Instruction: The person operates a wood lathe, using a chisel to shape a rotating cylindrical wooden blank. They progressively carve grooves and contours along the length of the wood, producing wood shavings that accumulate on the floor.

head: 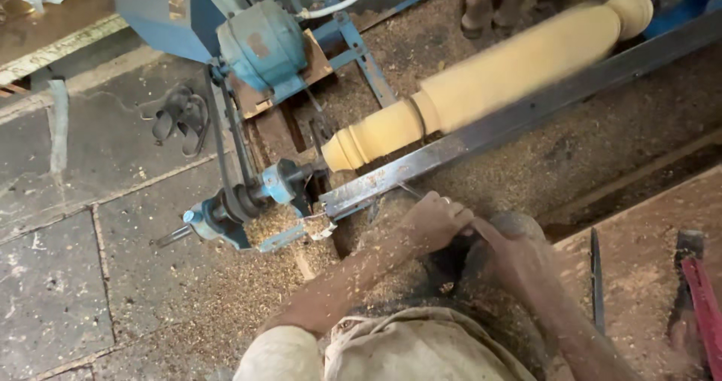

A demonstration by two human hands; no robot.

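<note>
A long pale turned wooden spindle (496, 69) is mounted on a floor lathe and blurred by spinning. My left hand (436, 219) is closed around a thin metal chisel (411, 191), whose tip lies on the steel tool rest bar (466, 140) just below the spindle's rounded left end. My right hand (505, 234) sits right behind the left, dusted with sawdust and closed on the same tool's rear part. The tool's handle is mostly hidden between the hands.
A blue motor (263, 42) with a black drive belt (229, 136) and pulley (233, 204) stands at the left. Sawdust covers the floor around the lathe. A pair of black sandals (180, 118) lies on stone slabs. A red-handled tool (703, 291) rests at the right.
</note>
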